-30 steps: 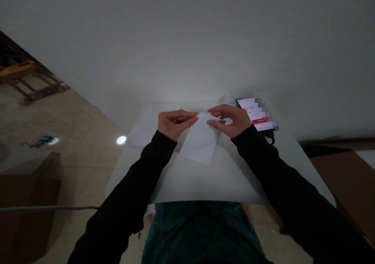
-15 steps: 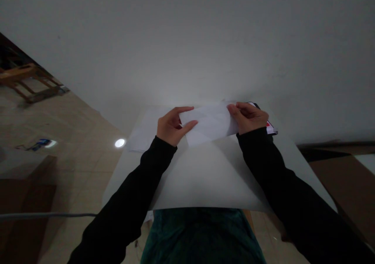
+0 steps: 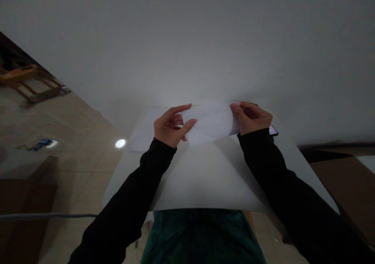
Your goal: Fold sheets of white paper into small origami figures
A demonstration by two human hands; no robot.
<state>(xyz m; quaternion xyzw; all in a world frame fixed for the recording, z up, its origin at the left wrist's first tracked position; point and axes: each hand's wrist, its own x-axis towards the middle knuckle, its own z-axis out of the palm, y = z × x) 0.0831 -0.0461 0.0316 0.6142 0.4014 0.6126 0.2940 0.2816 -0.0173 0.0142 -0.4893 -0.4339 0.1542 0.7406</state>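
Note:
A folded sheet of white paper (image 3: 209, 123) is held up between my two hands over the white table. My left hand (image 3: 171, 126) has its left end, thumb in front, index finger stretched along the top edge and the other fingers partly behind. At the opposite end, my right hand (image 3: 253, 117) pinches the paper between thumb and bent fingers. A phone (image 3: 273, 130) lies by my right wrist, mostly covered by that hand. Left of my left hand, more white paper (image 3: 143, 133) lies flat.
The white table (image 3: 202, 178) stands against a pale wall (image 3: 187, 41). Brown cardboard (image 3: 345, 185) is at the right. Across the tiled floor on the left are a wooden stool (image 3: 29, 78) and a grey cable (image 3: 49, 216). Green cloth (image 3: 202, 236) shows below the table edge.
My right hand has shifted slightly right with its end of the paper and covers more of the phone. My left hand has moved a little left, with another fingertip showing below its thumb.

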